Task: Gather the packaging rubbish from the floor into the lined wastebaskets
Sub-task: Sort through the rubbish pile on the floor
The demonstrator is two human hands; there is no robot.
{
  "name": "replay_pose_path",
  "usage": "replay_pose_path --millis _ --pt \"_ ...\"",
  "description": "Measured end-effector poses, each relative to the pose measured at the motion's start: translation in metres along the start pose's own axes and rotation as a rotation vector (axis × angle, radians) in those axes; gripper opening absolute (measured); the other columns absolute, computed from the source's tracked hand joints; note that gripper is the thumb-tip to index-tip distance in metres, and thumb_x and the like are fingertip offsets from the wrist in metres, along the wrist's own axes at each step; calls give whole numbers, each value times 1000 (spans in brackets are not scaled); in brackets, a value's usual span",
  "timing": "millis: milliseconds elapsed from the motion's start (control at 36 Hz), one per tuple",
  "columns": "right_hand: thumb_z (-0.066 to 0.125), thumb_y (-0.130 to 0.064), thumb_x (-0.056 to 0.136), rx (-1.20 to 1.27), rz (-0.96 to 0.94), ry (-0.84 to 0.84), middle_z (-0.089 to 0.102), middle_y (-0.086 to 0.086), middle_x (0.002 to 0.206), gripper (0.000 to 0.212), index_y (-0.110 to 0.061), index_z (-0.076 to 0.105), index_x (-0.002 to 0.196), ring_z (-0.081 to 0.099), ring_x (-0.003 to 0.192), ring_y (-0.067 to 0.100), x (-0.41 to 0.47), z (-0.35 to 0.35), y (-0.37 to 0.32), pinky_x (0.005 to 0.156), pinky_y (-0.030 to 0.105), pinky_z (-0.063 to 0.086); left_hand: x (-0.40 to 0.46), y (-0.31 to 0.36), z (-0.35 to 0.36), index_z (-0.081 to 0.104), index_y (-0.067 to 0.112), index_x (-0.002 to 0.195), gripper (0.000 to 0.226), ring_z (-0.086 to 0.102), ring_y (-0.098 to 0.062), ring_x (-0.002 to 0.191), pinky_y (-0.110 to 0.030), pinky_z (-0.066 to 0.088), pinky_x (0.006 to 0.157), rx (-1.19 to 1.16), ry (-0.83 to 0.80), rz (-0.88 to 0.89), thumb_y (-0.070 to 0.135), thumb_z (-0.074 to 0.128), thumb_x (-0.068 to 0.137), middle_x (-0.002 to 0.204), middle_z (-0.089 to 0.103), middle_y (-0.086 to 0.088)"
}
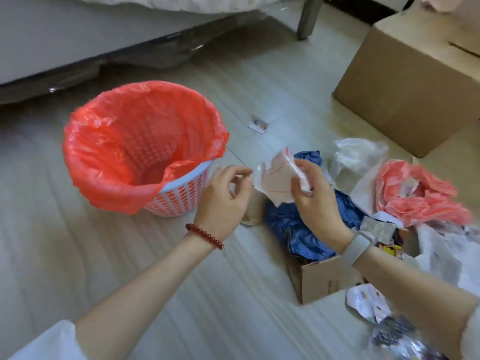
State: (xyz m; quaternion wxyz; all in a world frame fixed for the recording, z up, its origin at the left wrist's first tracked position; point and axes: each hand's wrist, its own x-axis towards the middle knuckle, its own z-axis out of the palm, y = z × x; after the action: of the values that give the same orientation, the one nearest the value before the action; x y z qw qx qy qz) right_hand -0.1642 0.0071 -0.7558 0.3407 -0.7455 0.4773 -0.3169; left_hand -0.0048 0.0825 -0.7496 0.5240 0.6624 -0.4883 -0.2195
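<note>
Crumpled clear plastic wrapper with red edging (279, 178): held above floor, beside red-lined white mesh wastebasket (145, 152). Right hand (315, 193) grips it; left hand (226, 196) pinches corner. Judged featherlight, limp, slippery; bunch before dropping.

Open wastebasket (145, 152) mouth; bare floor (104, 268) leftward, rubbish heap (306, 224) rightward.

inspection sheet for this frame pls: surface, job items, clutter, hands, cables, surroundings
Surface: pale plank floor.
Job items: basket with red liner, looks empty; second red liner at right, with scraps in it.
Clutter: blue wrap, small box, white bags, paper scrap.
Hands: right hand grips clear wrapper; left hand pinches its edge.
Cables: nothing seen.
Surroundings: large box, bed.
</note>
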Motion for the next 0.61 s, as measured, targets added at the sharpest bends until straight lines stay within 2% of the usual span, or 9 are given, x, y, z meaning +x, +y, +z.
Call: replay_pose_path --millis 56,139,194,250,306,361,444,500,611 --pt "48 -13 94 50 -101 70 51 -5 119 36 -16 43 130 51 104 9 27 9 -24 75 15 44 19 -4 -32 63 11 92 20 54 -10 89 -22 44 79 197 191 212 16 48 81 92 60 0" --pt "47 -11 91 66 -327 154 43 6 117 41 -4 41 131 38 101 -1 62 36 -65 85 2 36 37 -14 -79 63 11 100 31 54 -21 99 -34 41 89 464 357 188 23 42 80 103 61 -7" --pt "42 -19 89 37 -484 160 41 15 117 46 -4 37 133 32 100 -3 77 57 -90 87 2 32 37 -24 -99 61 16 108 41 52 -27 106 -39 38 91 699 313 10 36 39 81 112 59 -6" --pt "39 -26 87 22 -570 77 38 20 124 48 -18 29 133 33 104 2 88 80 -112 83 18 42 28 -34 -110 59 17 110 52 52 -29 109 -41 34 91 907 149 -179 50 32 80 115 59 -5" --pt "45 -25 88 -68 -607 -36 38 19 128 46 -25 29 132 45 109 20 93 103 -124 80 33 49 16 -46 -114 62 19 87 59 58 -27 96 -39 31 87 1019 49 -171 59 20 78 95 68 -5" --pt "54 -24 87 -313 -598 -188 38 19 134 55 -22 33 137 39 123 36 100 126 -123 96 50 42 7 -56 -116 55 20 59 55 62 -24 74 -36 28 80 1020 44 -38 57 21 82 66 68 0" --pt "55 -44 86 -700 -443 -499 19 9 152 68 -29 23 144 6 143 29 104 144 -114 113 59 7 3 -67 -120 57 17 50 53 59 -18 57 -33 26 76 985 98 121 49 36 87 49 60 5" --pt "45 -53 88 -752 -408 -579 29 3 150 61 -28 30 141 12 142 24 102 146 -111 113 57 1 4 -73 -123 58 19 49 51 57 -16 55 -32 27 78 957 129 182 47 40 87 48 59 7" --pt "31 -48 95 -703 -464 -523 40 0 145 48 -26 40 137 24 139 20 93 131 -104 115 53 3 6 -78 -128 55 18 45 49 55 -16 52 -33 30 79 934 156 270 43 45 86 45 55 8"
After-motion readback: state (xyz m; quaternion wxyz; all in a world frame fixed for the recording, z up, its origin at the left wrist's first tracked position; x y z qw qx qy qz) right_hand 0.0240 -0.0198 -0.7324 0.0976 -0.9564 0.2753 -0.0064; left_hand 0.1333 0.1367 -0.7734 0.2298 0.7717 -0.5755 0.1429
